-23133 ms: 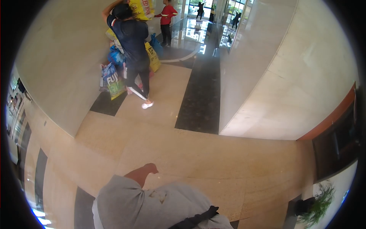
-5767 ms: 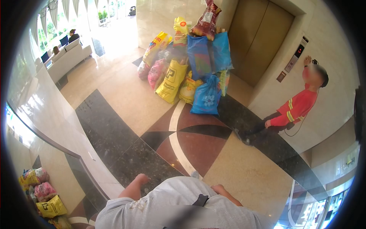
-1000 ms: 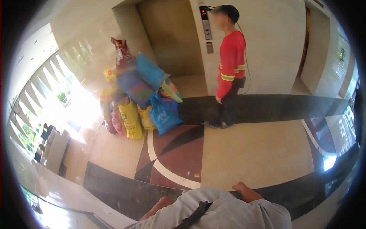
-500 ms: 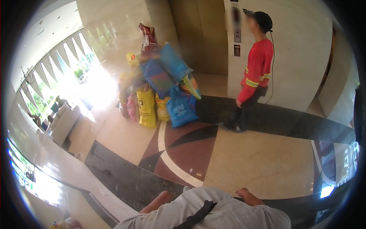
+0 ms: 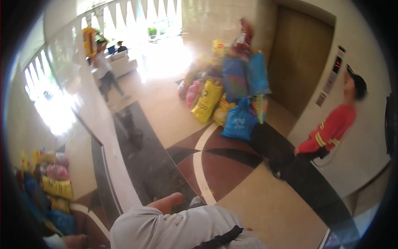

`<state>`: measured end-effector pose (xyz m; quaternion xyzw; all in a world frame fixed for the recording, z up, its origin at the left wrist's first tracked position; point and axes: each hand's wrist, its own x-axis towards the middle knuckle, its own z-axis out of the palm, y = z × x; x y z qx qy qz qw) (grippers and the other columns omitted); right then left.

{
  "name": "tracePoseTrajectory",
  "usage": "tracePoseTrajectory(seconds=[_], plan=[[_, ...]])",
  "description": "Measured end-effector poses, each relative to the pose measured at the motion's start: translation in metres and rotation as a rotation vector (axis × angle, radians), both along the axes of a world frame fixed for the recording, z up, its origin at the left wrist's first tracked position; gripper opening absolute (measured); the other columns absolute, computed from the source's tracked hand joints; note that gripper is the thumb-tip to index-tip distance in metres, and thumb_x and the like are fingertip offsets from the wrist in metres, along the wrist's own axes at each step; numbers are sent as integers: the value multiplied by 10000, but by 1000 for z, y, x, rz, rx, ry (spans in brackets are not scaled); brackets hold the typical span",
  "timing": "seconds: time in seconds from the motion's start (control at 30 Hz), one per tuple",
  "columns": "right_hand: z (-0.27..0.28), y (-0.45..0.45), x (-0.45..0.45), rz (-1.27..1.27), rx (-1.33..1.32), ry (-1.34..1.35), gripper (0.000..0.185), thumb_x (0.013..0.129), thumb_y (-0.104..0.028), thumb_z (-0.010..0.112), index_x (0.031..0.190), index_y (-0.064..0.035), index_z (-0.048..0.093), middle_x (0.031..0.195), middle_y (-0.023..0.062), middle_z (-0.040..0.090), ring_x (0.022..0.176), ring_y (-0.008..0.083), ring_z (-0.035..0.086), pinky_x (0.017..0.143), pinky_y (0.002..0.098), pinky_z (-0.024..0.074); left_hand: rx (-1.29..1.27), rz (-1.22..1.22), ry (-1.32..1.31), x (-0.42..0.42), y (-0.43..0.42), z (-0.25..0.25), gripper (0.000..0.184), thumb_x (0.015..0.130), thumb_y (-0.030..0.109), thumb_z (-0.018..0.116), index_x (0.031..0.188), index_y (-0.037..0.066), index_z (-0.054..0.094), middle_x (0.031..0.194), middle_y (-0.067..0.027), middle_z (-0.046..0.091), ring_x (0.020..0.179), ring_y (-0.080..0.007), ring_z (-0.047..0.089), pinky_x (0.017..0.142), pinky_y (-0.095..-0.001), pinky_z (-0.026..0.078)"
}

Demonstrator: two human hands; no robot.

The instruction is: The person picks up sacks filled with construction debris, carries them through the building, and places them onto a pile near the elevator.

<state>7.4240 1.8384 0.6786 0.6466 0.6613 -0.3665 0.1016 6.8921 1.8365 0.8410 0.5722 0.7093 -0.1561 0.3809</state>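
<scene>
My left hand is low in the view beside my grey clothing, above the patterned stone floor. It looks rounded, and its fingers cannot be made out. Only a sliver of my right hand shows past the clothing. Neither hand touches the bags. Farther ahead stands a heap of filled bags: a yellow bag, a blue bag with a white print, a dark blue multicoloured bag, a light blue bag and a maroon bag on top.
A person in a red top stands at the right, near the elevator door and its button panel. At the far left another person walks with a yellow load raised. A glossy wall at left reflects the bags.
My view has turned left, so the bags and the person in red sit farther right. The walking person has come into view. My right hand is now mostly hidden.
</scene>
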Motion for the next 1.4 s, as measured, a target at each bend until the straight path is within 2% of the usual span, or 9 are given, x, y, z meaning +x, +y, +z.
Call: tracePoseTrajectory(seconds=[0.17,0.37,0.47,0.57,0.77,0.87,0.97,1.07,1.4], plan=[[56,19,-25,81,-71,-36,394,745,-389,495,883,-42,622,872,220,594,845,330,584,742,378,447,-32,-98,18,-3,-12,-17,418,740,439,509,904,78,639,973,-161,593,900,-342,556,787,-402,439],[106,23,-36,190,-99,-65,373,774,-363,464,938,-62,613,944,220,580,905,352,563,797,383,430,-24,20,1,-2,-30,19,427,734,442,515,929,82,635,1012,-141,589,939,-317,552,808,-384,432],[137,23,-44,129,-118,-141,369,781,-351,456,959,-67,608,965,216,578,926,356,556,815,385,424,-45,16,52,-10,-30,-13,409,716,426,535,927,92,640,993,-136,597,931,-310,560,795,-382,440],[133,29,-39,341,-67,-135,378,775,-355,463,972,-63,602,953,227,577,930,354,556,813,378,426,-20,111,29,-9,-27,-1,387,692,405,557,899,91,651,955,-137,610,914,-302,572,776,-379,450],[136,30,-44,-59,-144,-84,423,739,-375,497,901,-1,614,932,254,578,928,354,559,805,373,428,-79,98,-20,-18,-15,-6,349,676,392,567,855,108,663,914,-135,620,865,-292,592,739,-381,467],[139,29,-48,-110,-147,-78,427,739,-375,496,896,5,612,929,259,576,929,355,559,805,374,427,13,91,-23,-20,-19,-8,431,750,450,491,718,53,655,731,-134,627,735,-308,599,693,-397,467],[136,28,-51,-69,-144,-79,431,739,-374,494,891,11,611,927,265,574,931,357,558,804,375,426,86,27,0,-22,-21,3,428,757,450,488,713,61,659,728,-127,628,739,-301,601,686,-393,470],[131,32,-55,-24,-142,-77,434,739,-374,492,885,18,610,925,270,571,932,358,557,804,377,426,8,55,20,-23,-19,1,362,693,394,582,879,92,653,924,-145,615,875,-333,578,748,-409,461],[124,33,-55,-3,-144,-73,448,738,-373,487,869,39,605,917,289,564,935,362,554,803,381,424,-3,85,1,-15,-27,-14,411,705,431,567,907,81,644,965,-158,599,920,-337,558,787,-403,442]])
